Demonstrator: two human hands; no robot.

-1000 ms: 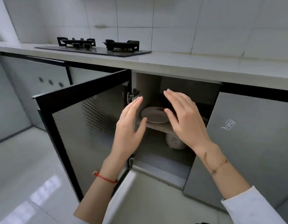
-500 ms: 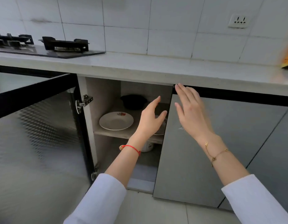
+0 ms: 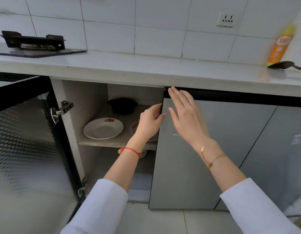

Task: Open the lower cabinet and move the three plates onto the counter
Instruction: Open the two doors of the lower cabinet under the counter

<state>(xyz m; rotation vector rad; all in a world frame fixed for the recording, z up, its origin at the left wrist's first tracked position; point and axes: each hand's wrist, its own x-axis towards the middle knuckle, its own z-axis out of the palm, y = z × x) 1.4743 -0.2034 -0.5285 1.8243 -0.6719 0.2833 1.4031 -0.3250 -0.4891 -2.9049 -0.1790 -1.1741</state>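
The lower cabinet's left door (image 3: 26,132) stands wide open. On the shelf (image 3: 112,143) inside lies a white plate (image 3: 103,128) with a small red print. A second patterned plate (image 3: 134,126) shows only partly behind my left hand. My left hand (image 3: 150,121) curls its fingers around the left edge of the closed grey right door (image 3: 188,166). My right hand (image 3: 183,115) is flat and spread against that door's front, fingertips at its black top strip. The pale counter (image 3: 146,70) runs above. No third plate is visible.
A black pot (image 3: 122,105) sits at the back of the shelf, and a white object (image 3: 143,153) shows below it. On the counter are a gas hob (image 3: 33,43) at left, an orange bottle (image 3: 280,44) and a dark ladle (image 3: 284,65) at right.
The view has shifted right. My left hand moved from in front of the shelf to the right door's edge and closed on it. My right hand slid up the door's front.
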